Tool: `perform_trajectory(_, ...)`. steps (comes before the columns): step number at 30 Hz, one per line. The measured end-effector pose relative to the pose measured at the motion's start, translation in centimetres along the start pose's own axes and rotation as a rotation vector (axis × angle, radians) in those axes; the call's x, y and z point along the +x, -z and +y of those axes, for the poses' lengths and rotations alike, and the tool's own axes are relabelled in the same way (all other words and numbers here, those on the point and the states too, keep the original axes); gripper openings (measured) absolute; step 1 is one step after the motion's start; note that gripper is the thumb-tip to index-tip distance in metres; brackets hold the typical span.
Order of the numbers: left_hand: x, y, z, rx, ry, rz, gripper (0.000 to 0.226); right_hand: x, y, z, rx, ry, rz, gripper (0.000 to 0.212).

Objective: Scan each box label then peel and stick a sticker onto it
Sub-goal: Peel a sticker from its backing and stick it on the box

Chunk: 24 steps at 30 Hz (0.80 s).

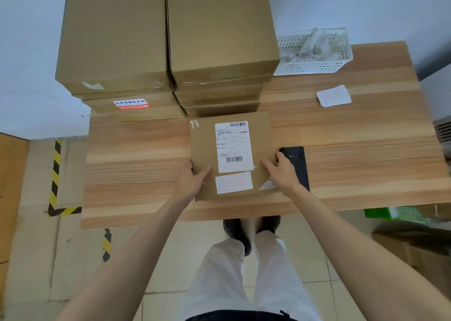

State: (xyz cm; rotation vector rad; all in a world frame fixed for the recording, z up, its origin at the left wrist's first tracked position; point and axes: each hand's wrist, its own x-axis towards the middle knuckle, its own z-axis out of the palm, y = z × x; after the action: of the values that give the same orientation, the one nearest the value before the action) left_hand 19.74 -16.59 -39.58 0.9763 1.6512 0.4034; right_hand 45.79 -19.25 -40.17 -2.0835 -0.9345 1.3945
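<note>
Left hand: grasps box's left edge, thumb on top.
Right hand: grasps right edge.
Box: flat on surface, shipping label and sticker already on.
Scanner: lies beside.
Remaining: stacked boxes behind, seemingly unprocessed.

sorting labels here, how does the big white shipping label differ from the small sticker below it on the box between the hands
The shipping label is tall and larger, with black print and two barcodes; the small sticker is wide, shorter, and carries a faint red stamp-like mark. The shipping label sits mid-box; the small sticker lies nearer the box's front edge. Both are white, flat on the box top.
</note>
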Motion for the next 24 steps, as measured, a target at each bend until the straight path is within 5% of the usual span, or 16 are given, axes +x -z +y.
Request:
perform_trajectory(6, -3.0, -2.4, 2.6, 0.055, -0.148, 0.010, 0.032, -3.4, 4.3, 1.5, 0.036, 0.058, 0.133, 0.043)
perform_trajectory(11, -6.0, -7.8, 9.6, 0.126, -0.333, -0.135, 0.028, -7.9, 12.3, 3.2, 0.100, 0.082, 0.345, 0.067)
perform_trajectory(15, -9.2, -13.8, 17.7, 0.192, -0.545, -0.224, 0.032, -12.7, 20.8, 2.1, 0.142, 0.137, 0.549, 0.046)
perform_trajectory(24, -22.7, -29.9, 29.4, 0.157, -0.905, -0.568, 0.040, -27.2, 38.2, 7.7, 0.138, 0.162, 1.058, 0.048)
